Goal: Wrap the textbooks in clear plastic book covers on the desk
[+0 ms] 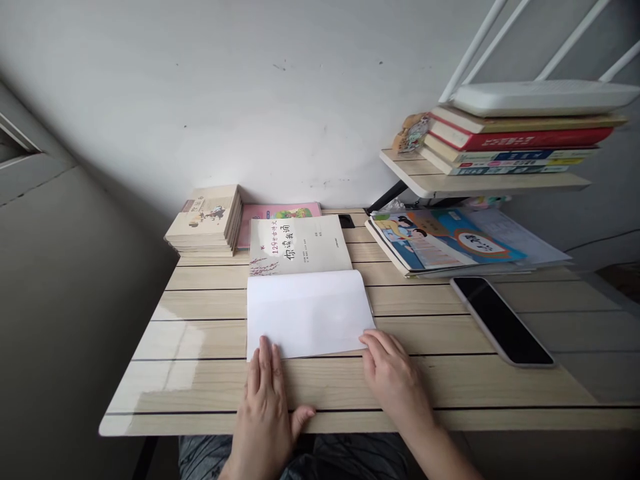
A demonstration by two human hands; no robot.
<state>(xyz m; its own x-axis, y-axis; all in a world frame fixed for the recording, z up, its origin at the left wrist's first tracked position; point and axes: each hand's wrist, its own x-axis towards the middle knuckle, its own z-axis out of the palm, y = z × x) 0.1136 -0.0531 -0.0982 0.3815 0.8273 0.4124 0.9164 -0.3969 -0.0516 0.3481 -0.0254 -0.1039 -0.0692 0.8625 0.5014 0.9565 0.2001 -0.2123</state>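
Observation:
A booklet lies open in the middle of the table, its upper page (300, 248) printed with Chinese characters and pink blossom branches. Its lower half is a blank white page (307, 310). My left hand (265, 393) rests flat, fingers stretched out, with the fingertips on the lower left edge of the white page. At the lower right corner, my right hand (395, 373) has its fingers curled and pinches the page between thumb and forefinger. A thin brownish edge shows beneath the white page near that corner.
At the back left stands a stack of small booklets (207, 217), beside a pink book (245, 227). Several books and papers (450, 240) lie on the right, near a phone (503, 320). Above them, a raised shelf (480, 181) holds stacked books (525, 140) and a white device (545, 98).

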